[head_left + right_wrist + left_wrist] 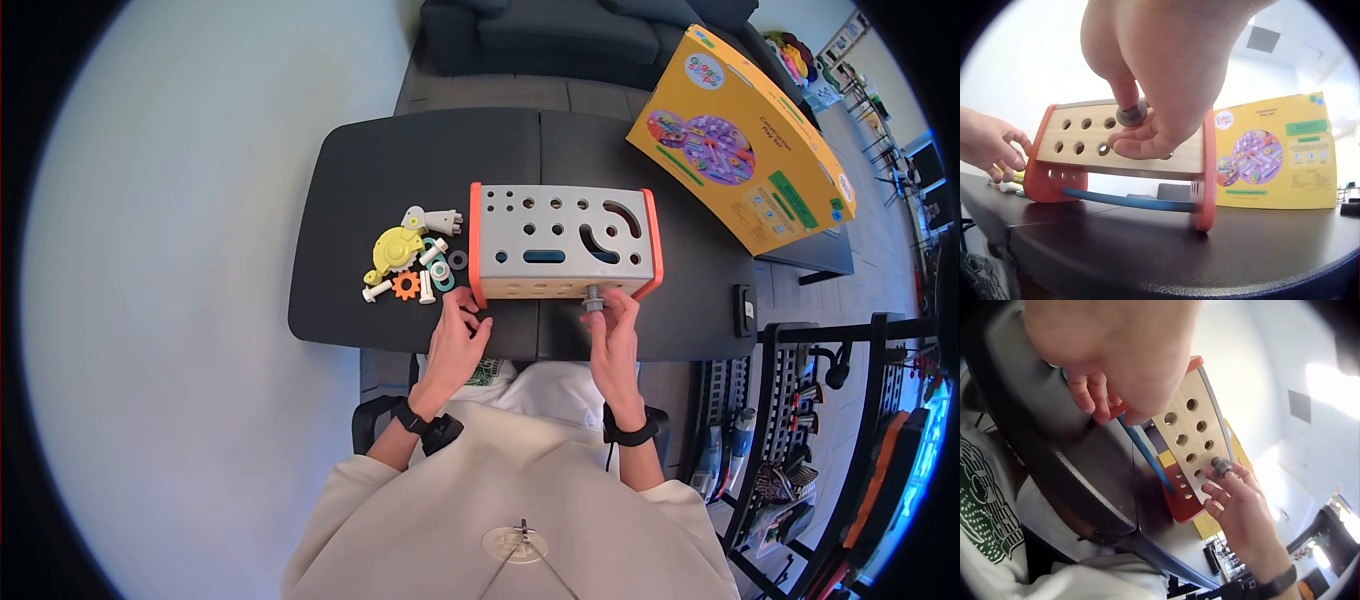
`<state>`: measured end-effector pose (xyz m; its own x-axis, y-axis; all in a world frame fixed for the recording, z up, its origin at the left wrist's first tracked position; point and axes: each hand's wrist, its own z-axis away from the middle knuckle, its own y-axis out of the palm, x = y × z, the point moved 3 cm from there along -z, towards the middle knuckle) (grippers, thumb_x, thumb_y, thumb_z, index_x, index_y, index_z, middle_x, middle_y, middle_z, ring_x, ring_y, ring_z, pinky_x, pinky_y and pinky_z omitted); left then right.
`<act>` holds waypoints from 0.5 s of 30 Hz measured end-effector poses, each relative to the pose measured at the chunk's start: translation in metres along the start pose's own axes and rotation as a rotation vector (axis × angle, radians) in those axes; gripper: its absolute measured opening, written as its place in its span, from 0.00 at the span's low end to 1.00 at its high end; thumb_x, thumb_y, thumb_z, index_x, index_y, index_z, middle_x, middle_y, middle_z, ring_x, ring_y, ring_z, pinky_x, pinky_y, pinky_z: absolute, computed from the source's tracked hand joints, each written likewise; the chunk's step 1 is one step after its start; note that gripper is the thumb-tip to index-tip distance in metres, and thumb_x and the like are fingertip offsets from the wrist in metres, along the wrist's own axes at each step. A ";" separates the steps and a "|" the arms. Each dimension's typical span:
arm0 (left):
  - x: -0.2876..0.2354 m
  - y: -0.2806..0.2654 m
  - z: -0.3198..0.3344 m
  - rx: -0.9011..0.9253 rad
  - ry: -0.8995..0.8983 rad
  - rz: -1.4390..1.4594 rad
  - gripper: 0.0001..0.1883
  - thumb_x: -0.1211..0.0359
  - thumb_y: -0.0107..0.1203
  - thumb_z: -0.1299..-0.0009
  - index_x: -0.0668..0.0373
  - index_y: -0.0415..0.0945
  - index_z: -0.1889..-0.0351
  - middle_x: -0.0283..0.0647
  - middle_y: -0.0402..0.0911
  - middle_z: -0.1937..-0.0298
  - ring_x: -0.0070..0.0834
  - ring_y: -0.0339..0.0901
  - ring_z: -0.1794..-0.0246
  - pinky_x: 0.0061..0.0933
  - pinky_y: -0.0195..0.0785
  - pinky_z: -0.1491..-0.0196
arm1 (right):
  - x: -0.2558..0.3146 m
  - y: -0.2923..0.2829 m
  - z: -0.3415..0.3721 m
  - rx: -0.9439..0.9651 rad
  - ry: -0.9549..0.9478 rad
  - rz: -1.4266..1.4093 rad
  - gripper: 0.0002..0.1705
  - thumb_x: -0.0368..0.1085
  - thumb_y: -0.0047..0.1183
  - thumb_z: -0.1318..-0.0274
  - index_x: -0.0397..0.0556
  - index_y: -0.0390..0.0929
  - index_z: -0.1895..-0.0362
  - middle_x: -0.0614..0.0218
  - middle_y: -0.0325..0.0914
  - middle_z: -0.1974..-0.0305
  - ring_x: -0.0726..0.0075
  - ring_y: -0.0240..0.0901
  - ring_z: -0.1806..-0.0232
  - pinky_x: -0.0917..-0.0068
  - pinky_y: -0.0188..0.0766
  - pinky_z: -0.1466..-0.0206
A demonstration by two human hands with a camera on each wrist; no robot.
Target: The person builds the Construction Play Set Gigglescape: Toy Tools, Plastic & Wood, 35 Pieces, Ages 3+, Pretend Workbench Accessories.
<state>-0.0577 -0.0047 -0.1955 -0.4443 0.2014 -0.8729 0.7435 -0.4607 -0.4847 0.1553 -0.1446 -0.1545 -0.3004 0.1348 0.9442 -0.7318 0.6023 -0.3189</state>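
Note:
A toy workbench with a grey perforated top (pixel 560 230), red end panels (pixel 1207 181) and a wooden front (pixel 1188 428) with round holes stands on the black table. My right hand (pixel 617 345) pinches a grey bolt (pixel 594 300) by its head, between thumb and fingers. In the left wrist view the bolt (pixel 1221 467) is right at a hole near the right end of the wooden front. My left hand (pixel 457 345) is beside the left red end panel, fingers loosely bent, fingertips at its edge. A blue bar (pixel 1129 200) spans the bench underneath.
Left of the bench lie a yellow toy piece (pixel 397 247), an orange gear (pixel 406 285), a grey piece (pixel 440 222), a black ring (pixel 458 260) and several white bolts. A yellow box (pixel 740 140) stands behind on the right. A small black object (pixel 743 310) sits at the table's right edge.

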 end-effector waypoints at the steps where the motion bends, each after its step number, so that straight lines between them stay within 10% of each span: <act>1: 0.001 0.001 -0.001 0.005 -0.017 -0.004 0.29 0.72 0.65 0.27 0.65 0.61 0.33 0.46 0.77 0.48 0.35 0.81 0.60 0.38 0.78 0.53 | 0.000 -0.001 -0.002 -0.025 -0.012 0.026 0.21 0.28 0.46 0.22 0.40 0.59 0.31 0.45 0.80 0.46 0.53 0.84 0.52 0.59 0.78 0.44; 15: 0.005 0.009 -0.020 -0.040 0.155 -0.226 0.29 0.70 0.69 0.30 0.68 0.67 0.35 0.52 0.75 0.42 0.48 0.75 0.44 0.46 0.72 0.39 | -0.001 -0.006 -0.013 -0.048 -0.051 0.147 0.42 0.31 0.56 0.26 0.41 0.46 0.18 0.53 0.85 0.55 0.55 0.84 0.66 0.62 0.80 0.60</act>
<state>-0.0427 0.0098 -0.2054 -0.5217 0.4265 -0.7389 0.6549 -0.3550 -0.6672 0.1676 -0.1381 -0.1520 -0.4342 0.1850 0.8816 -0.6477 0.6161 -0.4482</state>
